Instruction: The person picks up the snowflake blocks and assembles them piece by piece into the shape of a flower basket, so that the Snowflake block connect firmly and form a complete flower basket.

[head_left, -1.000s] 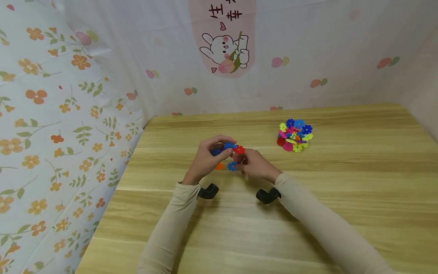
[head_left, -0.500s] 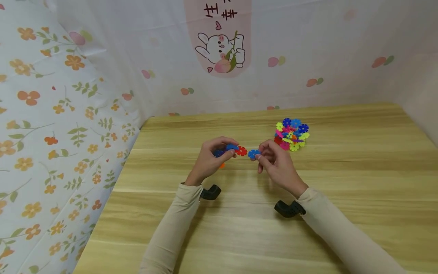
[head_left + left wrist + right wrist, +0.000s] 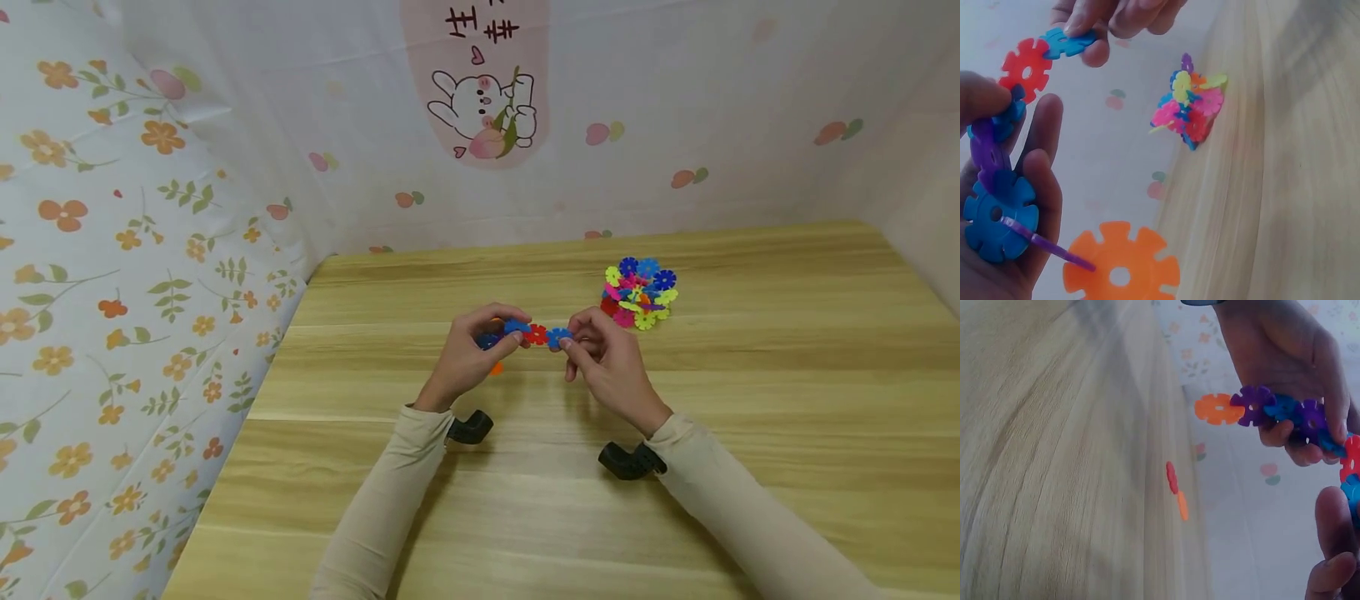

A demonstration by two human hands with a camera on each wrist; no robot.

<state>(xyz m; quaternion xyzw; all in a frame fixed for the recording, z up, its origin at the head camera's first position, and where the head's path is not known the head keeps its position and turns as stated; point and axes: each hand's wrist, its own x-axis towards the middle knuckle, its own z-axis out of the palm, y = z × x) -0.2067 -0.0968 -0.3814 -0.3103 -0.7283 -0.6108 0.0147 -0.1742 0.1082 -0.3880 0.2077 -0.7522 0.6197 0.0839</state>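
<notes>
My left hand (image 3: 468,354) pinches a chain of slotted flower-shaped plastic discs between thumb and fingers. Along this chain run an orange disc (image 3: 1121,262), purple discs (image 3: 1252,406), blue discs (image 3: 1001,215) and, past the thumb, a red disc (image 3: 1026,70). From the palm side the orange end hangs free. My right hand (image 3: 611,358) pinches a light blue disc (image 3: 1067,42) by its outer edge. That disc's rim meets the red disc's rim; how deep the slots sit in each other cannot be told.
Towards the back right of the wooden table (image 3: 787,350) stands a ball-like cluster of joined colourful discs (image 3: 639,293). In the right wrist view a small red piece (image 3: 1171,477) and an orange piece (image 3: 1182,505) appear near the table's edge. A printed cloth (image 3: 360,108) hangs behind.
My right hand lifted the light blue disc from low beside the left hand and moved right and up. Then the left hand shifted right, closing the gap between the red and light blue discs.
</notes>
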